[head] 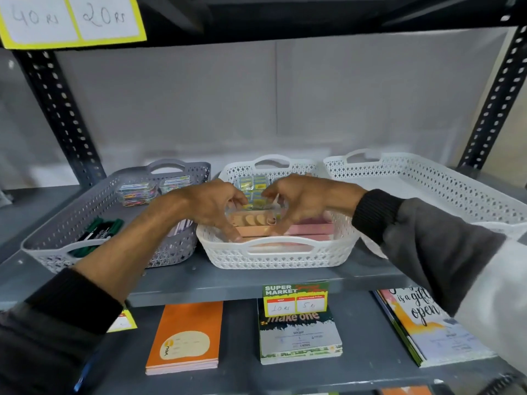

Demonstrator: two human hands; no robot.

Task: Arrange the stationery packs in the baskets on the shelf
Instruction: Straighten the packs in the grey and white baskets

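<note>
- Both hands meet over the middle white basket (pixel 278 253): left hand (pixel 212 206) and right hand (pixel 306 201) pinching one clear stationery pack (pixel 266 208) between them.
- Pink packs (pixel 310 229) lie underneath it.
- Grey basket (pixel 85 212) sits just left, holding green markers (pixel 97 233).

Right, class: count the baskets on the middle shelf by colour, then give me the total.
Grey basket: 1
White baskets: 2, the middle one and the right one
Total: 3 baskets
</note>
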